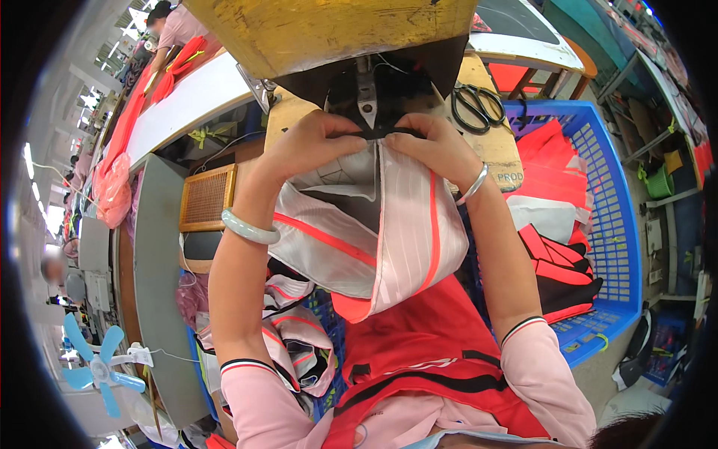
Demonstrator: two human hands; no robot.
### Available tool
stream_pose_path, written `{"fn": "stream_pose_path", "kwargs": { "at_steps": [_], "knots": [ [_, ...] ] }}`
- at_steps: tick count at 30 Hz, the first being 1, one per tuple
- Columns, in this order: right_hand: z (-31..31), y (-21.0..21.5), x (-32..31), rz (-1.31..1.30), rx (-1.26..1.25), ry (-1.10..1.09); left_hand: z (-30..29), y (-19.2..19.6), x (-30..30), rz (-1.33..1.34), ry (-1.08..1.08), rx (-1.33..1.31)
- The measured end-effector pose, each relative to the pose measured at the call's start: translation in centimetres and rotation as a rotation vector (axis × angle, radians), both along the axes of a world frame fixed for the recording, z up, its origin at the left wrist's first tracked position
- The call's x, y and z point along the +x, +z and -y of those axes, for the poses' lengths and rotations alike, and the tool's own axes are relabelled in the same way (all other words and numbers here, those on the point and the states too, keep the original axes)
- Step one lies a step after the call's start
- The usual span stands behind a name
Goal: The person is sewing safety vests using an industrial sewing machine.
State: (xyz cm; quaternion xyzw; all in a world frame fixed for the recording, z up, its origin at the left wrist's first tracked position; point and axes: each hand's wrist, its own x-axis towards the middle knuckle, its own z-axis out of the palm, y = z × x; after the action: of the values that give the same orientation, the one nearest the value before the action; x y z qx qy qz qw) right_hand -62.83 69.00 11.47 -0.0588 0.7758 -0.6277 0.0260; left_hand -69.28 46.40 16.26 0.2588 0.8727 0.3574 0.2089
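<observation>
My left hand [318, 142] and my right hand [434, 144] meet at the far end of a white and grey fabric piece [415, 217] with orange-red stripes. Both pinch its black upper edge [374, 136] between thumb and fingers, a short way apart. Just beyond the fingertips, the pointed metal part [366, 105] of a machine comes down close to that edge; whether it touches the cloth I cannot tell. The rest of the piece hangs in a loop toward me, above my red apron [426, 329].
A worn yellow cover [336, 34] overhangs the work. Black scissors [479, 108] lie on the wooden board to the right. Beside it stands a blue basket [617, 217] of red, black and white pieces. More striped pieces [303, 344] lie at lower left. Another person [179, 30] works far left.
</observation>
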Motion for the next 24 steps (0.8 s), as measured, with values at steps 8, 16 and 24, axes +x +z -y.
{"fn": "stream_pose_path", "kwargs": {
  "at_steps": [8, 16, 24],
  "knots": [
    [0.1, 0.4, -0.1, -0.048, -0.024, 0.014, 0.1, 0.4, -0.3, 0.019, 0.021, 0.012],
    [0.5, 0.5, -0.1, -0.041, -0.105, -0.024, 0.7, -0.9, -1.3, -0.010, 0.009, 0.117],
    [-1.2, 0.8, 2.3, -0.126, -0.123, -0.138, 1.9, -0.6, 0.2, 0.083, 0.243, 0.251]
  ]
}}
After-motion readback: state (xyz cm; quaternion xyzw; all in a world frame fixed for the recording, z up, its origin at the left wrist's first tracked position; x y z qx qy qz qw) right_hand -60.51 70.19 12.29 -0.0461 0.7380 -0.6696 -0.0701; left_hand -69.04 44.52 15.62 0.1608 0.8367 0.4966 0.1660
